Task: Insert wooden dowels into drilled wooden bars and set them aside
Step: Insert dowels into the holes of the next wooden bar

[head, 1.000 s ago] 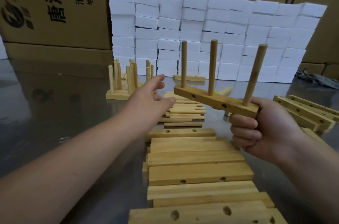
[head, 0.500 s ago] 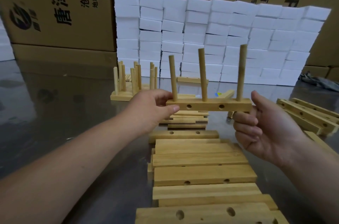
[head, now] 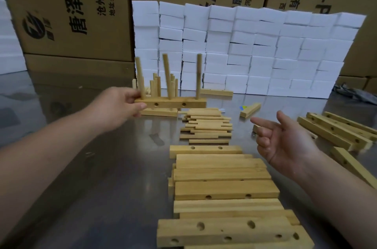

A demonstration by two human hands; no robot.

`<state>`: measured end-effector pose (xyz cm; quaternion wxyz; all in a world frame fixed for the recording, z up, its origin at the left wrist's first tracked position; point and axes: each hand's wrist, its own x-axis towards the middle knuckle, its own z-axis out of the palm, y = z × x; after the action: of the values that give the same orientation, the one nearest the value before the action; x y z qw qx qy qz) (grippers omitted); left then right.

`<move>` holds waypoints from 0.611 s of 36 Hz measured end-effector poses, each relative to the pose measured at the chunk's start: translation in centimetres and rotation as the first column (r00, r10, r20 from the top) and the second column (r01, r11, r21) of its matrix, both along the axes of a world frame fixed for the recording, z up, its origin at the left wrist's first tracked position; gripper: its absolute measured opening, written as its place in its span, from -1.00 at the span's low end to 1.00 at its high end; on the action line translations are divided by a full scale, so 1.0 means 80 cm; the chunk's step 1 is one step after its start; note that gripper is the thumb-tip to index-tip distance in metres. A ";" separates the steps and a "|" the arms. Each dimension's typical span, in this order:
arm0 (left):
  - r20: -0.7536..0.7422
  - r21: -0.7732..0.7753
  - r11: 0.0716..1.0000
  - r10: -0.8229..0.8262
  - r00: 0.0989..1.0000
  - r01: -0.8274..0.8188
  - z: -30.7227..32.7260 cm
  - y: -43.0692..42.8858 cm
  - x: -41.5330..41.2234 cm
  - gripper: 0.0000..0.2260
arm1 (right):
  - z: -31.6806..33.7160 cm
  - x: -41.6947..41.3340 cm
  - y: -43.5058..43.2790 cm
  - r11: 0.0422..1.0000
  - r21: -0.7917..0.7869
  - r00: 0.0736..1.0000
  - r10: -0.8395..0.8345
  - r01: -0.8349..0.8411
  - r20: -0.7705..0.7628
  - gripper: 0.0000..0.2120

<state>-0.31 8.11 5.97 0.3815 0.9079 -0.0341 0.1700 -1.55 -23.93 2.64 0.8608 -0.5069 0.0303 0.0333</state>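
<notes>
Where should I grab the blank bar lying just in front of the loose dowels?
Pinch the bar at its right end, from the right with the open right hand: it lies flat and crosswise, that end bare, dowels crowding its far side.

Printed cardboard boxes (head: 71,14), stacked white foam blocks (head: 244,49), steel table (head: 81,157)

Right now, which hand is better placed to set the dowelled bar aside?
Left. The left hand grips the dowelled bar by its end, right by the finished pieces. The right hand is open, empty and farther away.
</notes>
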 end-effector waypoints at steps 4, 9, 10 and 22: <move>-0.024 0.035 0.991 0.134 0.991 -0.133 -0.019 0.037 -0.002 -0.74 | -0.002 0.002 -0.002 0.999 -0.032 0.999 -0.037 0.038 0.019 -0.55; -0.092 0.150 0.969 0.214 0.973 -0.199 -0.050 0.059 0.010 -0.64 | -0.004 0.003 -0.001 0.997 -0.053 0.998 -0.051 0.052 0.022 -0.56; -0.093 0.180 0.961 0.230 0.969 -0.211 -0.053 0.062 0.013 -0.63 | -0.004 0.003 -0.001 0.997 -0.056 0.999 -0.051 0.052 0.019 -0.56; -0.072 0.336 0.906 0.296 0.952 -0.256 -0.065 0.068 0.065 -0.67 | -0.012 0.009 -0.001 0.992 -0.120 1.000 -0.025 0.027 0.012 -0.61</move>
<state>4.91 13.58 0.80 0.2011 0.9623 0.0908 0.1589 -0.81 -23.99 1.70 0.8293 -0.5575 0.0343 0.0175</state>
